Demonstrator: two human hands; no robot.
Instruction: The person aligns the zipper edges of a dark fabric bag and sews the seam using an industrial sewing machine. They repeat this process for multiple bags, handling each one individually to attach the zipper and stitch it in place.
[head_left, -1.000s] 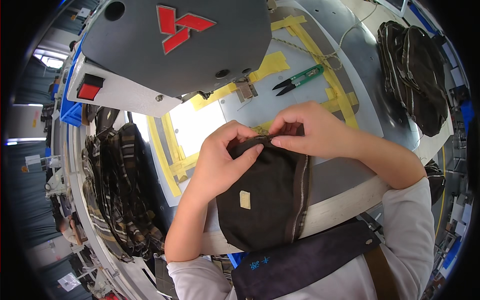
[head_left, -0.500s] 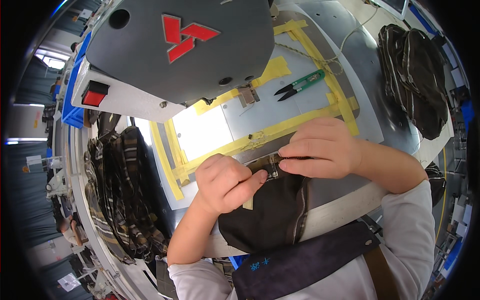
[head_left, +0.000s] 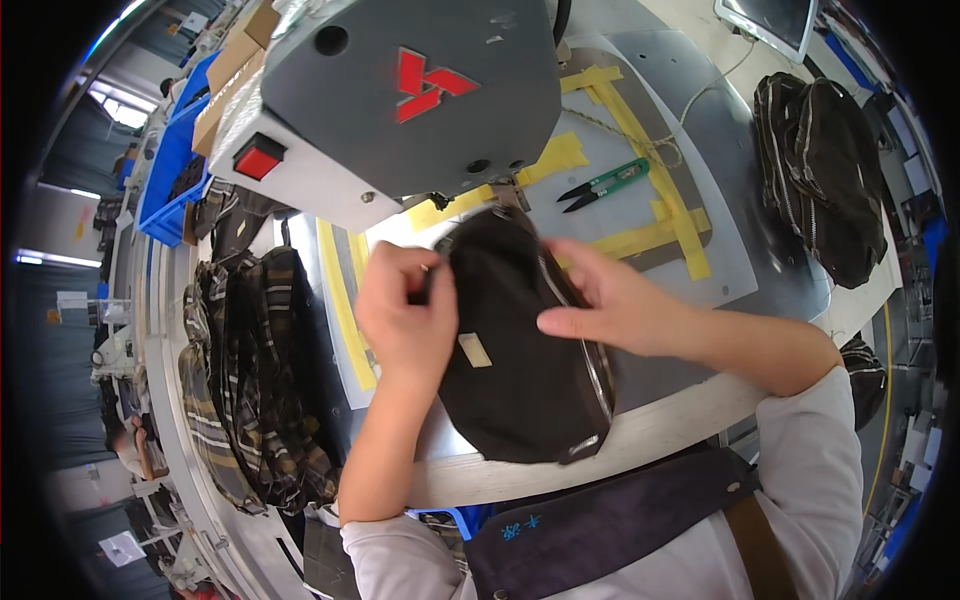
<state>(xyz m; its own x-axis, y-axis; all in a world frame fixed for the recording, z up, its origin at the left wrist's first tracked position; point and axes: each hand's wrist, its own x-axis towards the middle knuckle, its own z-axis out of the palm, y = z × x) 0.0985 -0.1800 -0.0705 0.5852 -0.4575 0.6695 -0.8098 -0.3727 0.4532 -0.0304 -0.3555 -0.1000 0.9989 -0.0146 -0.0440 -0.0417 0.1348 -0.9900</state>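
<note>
A dark brown fabric bag piece point(head_left: 510, 390) lies under my hands, with a zipper down its right side and a small pale patch point(head_left: 474, 349). My left hand point(head_left: 405, 305) pinches its upper left edge. My right hand point(head_left: 600, 300) grips the zippered right edge, thumb resting on the front face. The bag's top reaches the small metal foot area point(head_left: 507, 195) below the grey machine head point(head_left: 350, 110). Beyond the bag is a work plate with yellow tape point(head_left: 680, 240), and green thread snips point(head_left: 630, 172) lie on it.
Dark zippered bags point(head_left: 820, 175) are piled at the right, plaid fabric pieces point(head_left: 230, 380) at the left. A blue crate point(head_left: 170, 180) stands beside the machine. A cord point(head_left: 700, 90) runs over the plate, a screen point(head_left: 765, 22) is at top right, and a co-worker point(head_left: 140, 445) sits far left.
The bag has risen toward the machine, its dark face spread out and the patch uncovered. My hands have moved apart to its two sides, the left one higher than half a second ago.
</note>
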